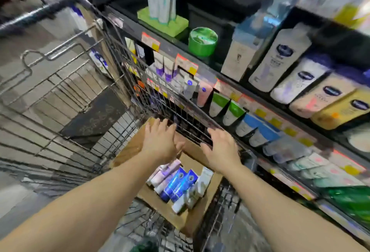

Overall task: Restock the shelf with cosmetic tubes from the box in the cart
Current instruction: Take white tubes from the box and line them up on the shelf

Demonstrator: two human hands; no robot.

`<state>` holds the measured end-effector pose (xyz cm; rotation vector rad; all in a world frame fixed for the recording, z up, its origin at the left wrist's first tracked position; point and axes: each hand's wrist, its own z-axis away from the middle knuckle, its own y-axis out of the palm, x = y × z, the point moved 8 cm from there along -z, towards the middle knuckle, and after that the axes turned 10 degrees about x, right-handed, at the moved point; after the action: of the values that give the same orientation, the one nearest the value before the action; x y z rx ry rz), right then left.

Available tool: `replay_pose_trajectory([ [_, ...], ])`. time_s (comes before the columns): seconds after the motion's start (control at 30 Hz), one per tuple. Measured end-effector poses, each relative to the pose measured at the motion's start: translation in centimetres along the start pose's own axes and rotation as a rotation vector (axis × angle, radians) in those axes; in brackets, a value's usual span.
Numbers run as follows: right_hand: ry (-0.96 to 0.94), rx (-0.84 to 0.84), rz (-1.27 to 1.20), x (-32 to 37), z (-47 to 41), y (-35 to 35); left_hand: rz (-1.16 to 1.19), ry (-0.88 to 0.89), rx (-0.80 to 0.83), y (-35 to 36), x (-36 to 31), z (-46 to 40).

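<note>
Cosmetic tubes (180,185) lie packed in the cardboard box (130,149) in the cart (60,83), near you, left of the shelf (250,95). Your left hand (160,141) and right hand (222,151) hover above, each grip released and empty. Judged light, soft-bodied, glossy and likely slippery; take each at its stiffer cap end.

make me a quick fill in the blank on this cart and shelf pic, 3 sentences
1. The tubes lie in a cardboard ____ inside the cart.
2. Both hands, left hand and right hand, are open and hold ____.
3. The round jar on the shelf is ____ in colour.

Missing words: box; nothing; green
</note>
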<state>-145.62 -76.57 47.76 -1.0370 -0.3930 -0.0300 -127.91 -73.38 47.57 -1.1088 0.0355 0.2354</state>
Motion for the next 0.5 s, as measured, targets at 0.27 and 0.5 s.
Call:
replay_pose_trajectory([
  [0.27,0.076,0.091,-0.045,-5.5,-3.4,9.5,0.009,0.140,0.217,14.6,-2.7,-5.1],
  [0.5,0.072,0.104,-0.073,-9.7,-5.9,13.8,0.133,0.149,0.477,25.4,-6.2,-7.5],
])
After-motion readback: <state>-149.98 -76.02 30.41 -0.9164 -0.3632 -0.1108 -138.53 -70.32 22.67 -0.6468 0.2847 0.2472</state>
